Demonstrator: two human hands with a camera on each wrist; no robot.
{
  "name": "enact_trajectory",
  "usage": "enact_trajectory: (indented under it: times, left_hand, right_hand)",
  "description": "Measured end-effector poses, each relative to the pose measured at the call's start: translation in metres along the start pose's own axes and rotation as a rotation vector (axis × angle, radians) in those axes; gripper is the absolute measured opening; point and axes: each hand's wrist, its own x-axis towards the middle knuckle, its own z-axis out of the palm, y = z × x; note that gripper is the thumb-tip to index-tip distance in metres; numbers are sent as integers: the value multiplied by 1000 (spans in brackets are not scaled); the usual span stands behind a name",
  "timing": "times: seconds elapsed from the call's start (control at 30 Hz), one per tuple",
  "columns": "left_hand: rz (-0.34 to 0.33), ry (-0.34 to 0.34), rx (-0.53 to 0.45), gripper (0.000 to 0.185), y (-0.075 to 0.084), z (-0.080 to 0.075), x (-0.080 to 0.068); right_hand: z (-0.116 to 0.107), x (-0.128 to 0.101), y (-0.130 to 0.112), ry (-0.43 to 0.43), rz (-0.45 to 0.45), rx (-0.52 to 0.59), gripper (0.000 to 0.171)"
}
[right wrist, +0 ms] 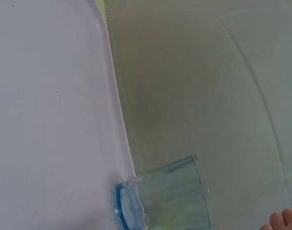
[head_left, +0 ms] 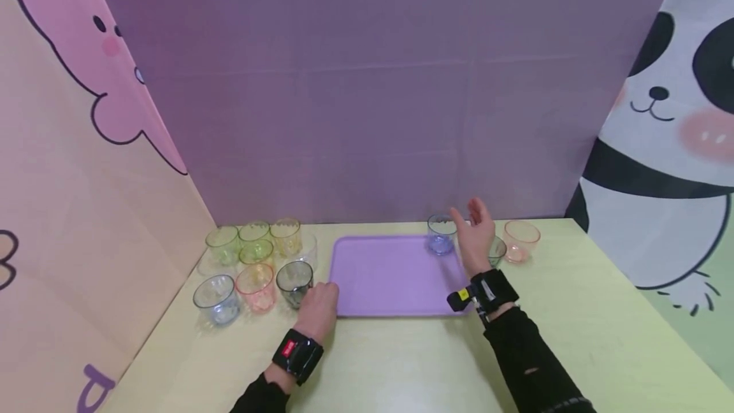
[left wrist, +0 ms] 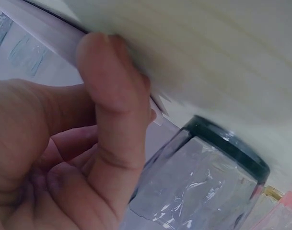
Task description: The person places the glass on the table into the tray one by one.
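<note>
My left hand [head_left: 318, 306] grips the left edge of a light purple tray [head_left: 384, 279] near its front corner, fingers curled at the rim. Right beside that hand stands a dark grey glass [head_left: 294, 285], which the left wrist view shows large as a ribbed glass [left wrist: 203, 177]. A clear blue glass [head_left: 441, 242] stands upright at the tray's back right corner. My right hand [head_left: 476, 244] is raised just to the right of it, fingers extended and holding nothing. In the right wrist view, only fingertips [right wrist: 284, 219] show, apart from the blue glass [right wrist: 172, 199].
Behind the right hand, a second dark glass [head_left: 497, 251] is partly hidden; a pink glass [head_left: 520, 242] stands farther right. Left of the tray cluster several glasses, including blue [head_left: 218, 301], pink [head_left: 256, 290], green [head_left: 223, 247] and yellow [head_left: 287, 238]. A purple cloth wall [head_left: 344, 113] borders the table's back.
</note>
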Motion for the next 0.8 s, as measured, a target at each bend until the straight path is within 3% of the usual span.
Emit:
enact_trajectory:
  times: [0.3,0.8]
  left_hand:
    - [-34,-28,-18,11,-1,1,1]
    - [-16,-14,-9,9,-2,-2,1]
  right_hand:
    - [-35,-3,-1,56,-7,39,59]
    - [-59,-7,-8,62,-14,71,56]
